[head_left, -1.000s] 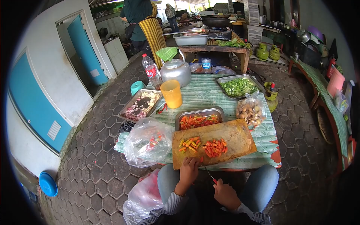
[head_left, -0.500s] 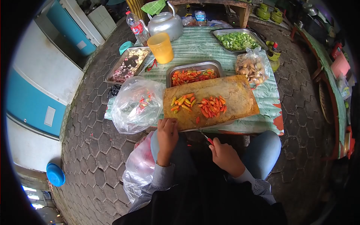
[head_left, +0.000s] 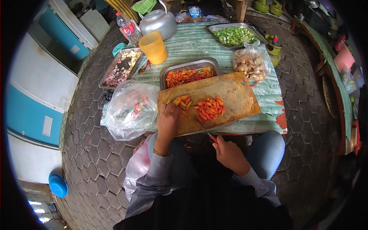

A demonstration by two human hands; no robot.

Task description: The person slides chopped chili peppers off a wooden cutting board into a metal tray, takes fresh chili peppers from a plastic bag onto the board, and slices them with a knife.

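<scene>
A wooden cutting board (head_left: 234, 94) lies at the table's near edge, one side against a metal tray of chilies (head_left: 188, 76). My left hand (head_left: 168, 119) is over the board's left end, its fingertips at a small pile of orange and yellow chilies (head_left: 184, 102); whether they grip one is hidden. My right hand (head_left: 231, 155) is wrapped round the red handle of a knife (head_left: 209, 135), whose blade points up-left at the board's near edge. Beside the blade tip, a heap of red chilies (head_left: 211, 108) rests on the board.
A clear plastic bag (head_left: 130, 115) lies left of the board. Behind stand an orange cup (head_left: 154, 50), a kettle (head_left: 159, 25) and a bottle (head_left: 128, 28). Other items are a tray of chopped greens (head_left: 235, 36), a bag of brown pieces (head_left: 251, 63) and a tray of chopped onions (head_left: 122, 69).
My left hand has moved from the board's near edge up onto the board, to the orange and yellow chilies. My right hand still holds the knife near the edge. The view has tilted down.
</scene>
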